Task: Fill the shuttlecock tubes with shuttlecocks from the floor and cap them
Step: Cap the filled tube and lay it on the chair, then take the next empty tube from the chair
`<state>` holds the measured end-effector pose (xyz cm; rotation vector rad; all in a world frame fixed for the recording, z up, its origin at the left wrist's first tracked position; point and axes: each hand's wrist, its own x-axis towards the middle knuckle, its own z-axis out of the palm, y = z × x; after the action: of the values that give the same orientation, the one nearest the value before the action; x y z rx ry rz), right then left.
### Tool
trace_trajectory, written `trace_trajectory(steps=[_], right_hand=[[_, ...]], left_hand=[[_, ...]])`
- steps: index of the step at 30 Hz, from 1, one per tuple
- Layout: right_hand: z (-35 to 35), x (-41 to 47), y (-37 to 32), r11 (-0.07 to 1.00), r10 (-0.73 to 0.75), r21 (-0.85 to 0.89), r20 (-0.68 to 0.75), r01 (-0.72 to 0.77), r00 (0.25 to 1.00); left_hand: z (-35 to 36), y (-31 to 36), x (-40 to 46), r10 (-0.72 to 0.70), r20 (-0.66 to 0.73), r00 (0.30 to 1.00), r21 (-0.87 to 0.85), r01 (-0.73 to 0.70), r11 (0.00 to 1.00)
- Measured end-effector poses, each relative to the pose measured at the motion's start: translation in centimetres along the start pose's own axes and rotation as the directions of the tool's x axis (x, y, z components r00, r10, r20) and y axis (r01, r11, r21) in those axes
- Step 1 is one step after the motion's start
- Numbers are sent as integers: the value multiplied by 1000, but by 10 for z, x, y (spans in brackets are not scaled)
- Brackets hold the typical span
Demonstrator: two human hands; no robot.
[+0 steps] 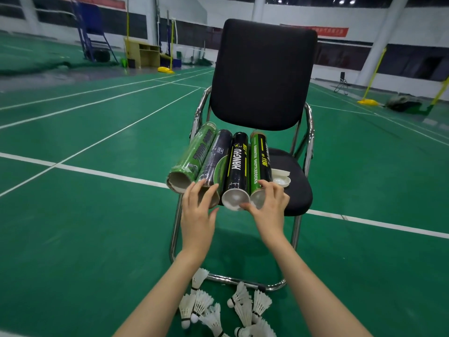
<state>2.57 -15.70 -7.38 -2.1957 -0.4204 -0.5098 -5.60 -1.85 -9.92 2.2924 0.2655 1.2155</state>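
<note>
Several shuttlecock tubes lie side by side on the black chair seat (297,190), open ends toward me. From left: a light green tube (194,154), a dark tube (216,159), a black "HANGYU" tube (238,166) and a green-black tube (261,161). My left hand (198,215) covers the dark tube's open end, fingers curled over its rim. My right hand (267,210) grips the near end of the green-black tube, thumb under its mouth. White caps (281,178) sit on the seat to the right of the tubes. Several white shuttlecocks (226,310) lie on the green floor below the chair.
The chair has a tall black backrest (263,74) and chrome tube legs (243,280) just behind the shuttlecocks. Green court floor with white lines (109,175) spreads all around. Yellow net posts (368,100) and a wooden desk (142,53) stand far off.
</note>
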Motion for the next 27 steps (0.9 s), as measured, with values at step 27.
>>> trace_trajectory(steps=[27], right_hand=[[-28, 4, -21, 998, -53, 29, 271, 47, 961]], left_hand=[[-62, 48, 13, -213, -181, 960, -391, 129, 911]])
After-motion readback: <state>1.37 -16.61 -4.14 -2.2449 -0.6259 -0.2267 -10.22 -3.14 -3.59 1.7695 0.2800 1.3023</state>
